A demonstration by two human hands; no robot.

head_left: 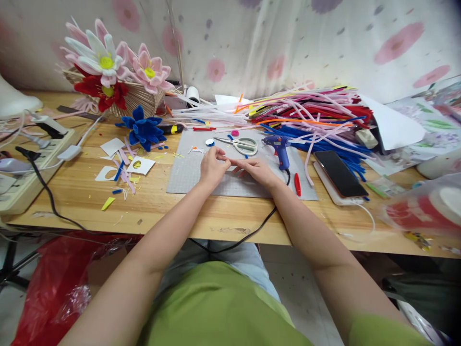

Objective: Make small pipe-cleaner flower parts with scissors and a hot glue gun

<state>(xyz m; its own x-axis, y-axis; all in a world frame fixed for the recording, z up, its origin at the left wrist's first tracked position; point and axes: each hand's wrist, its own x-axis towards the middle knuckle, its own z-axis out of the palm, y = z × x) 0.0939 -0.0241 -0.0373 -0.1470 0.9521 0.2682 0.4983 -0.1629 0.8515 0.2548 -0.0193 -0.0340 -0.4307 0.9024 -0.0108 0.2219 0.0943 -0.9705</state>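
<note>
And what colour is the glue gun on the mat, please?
The glue gun is purplish blue, seen best in the head view.

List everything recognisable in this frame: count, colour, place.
Table: one, light brown, centre
Curtain: one, patterned white, behind
Mat: one, grey, on table
Glue gun: one, blue, on mat
Scissors: one pair, pale-handled, on mat
Small item: one, red, mat's right
Fuzzy stems: many, multicoloured, table's back
Flower: one, blue, left of mat
Flower arrangement: one, white, pink, red, back left
Holed paper: two, white, left
Phone: one, black, right
Power strip: one, cream, far left
Bag: one, red, below table
Shirt: one, green, bottom
Left hand: one, bare, over mat
Right hand: one, bare, over mat
</note>
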